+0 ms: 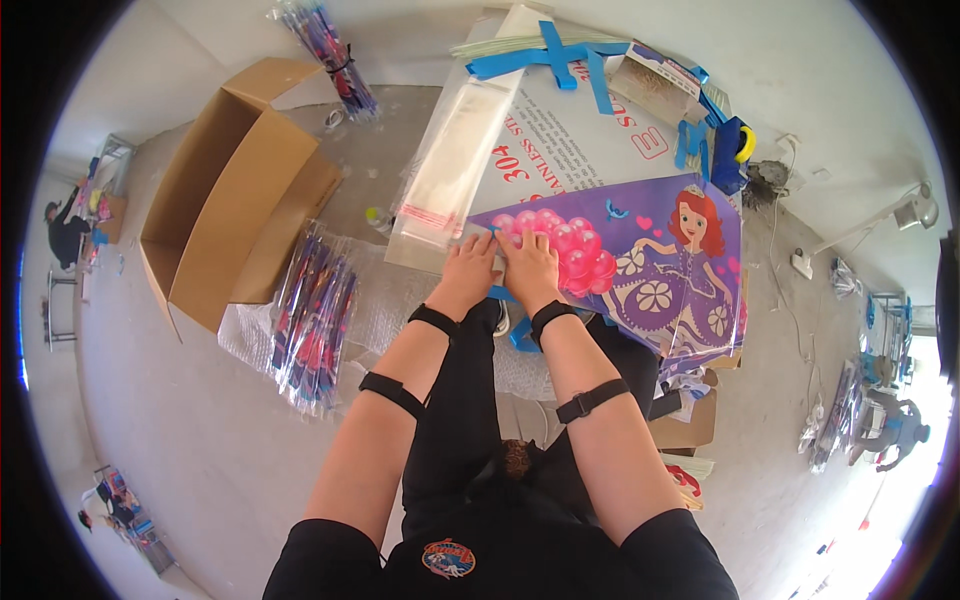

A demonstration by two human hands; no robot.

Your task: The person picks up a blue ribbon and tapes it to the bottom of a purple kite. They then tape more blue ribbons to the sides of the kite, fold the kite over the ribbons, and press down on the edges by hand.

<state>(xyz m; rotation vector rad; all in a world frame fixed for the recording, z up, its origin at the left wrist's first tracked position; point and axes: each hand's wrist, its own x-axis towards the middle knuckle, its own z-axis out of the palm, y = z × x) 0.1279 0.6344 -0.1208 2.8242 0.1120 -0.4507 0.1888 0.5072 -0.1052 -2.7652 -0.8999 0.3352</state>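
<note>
A purple kite-like printed sheet point(640, 220), with a red-haired princess and pink balloons on it, lies across the work table point(560, 150). At its left corner, my left hand point(470, 270) and my right hand point(531, 266) are side by side, thumbs close together. Bent fingers of both hands press down and close on the corner edge. Blue strip point(503, 293) shows just below my hands. Beyond my left hand lies a stack of clear plastic bags point(455, 160).
An open cardboard box point(235, 190) stands on the floor at left, near wrapped bundles point(315, 325) on bubble wrap. More blue strips point(560, 60) and a blue tape dispenser point(733, 155) sit at the table's far side. A lamp point(912, 210) stands right; people work farther off.
</note>
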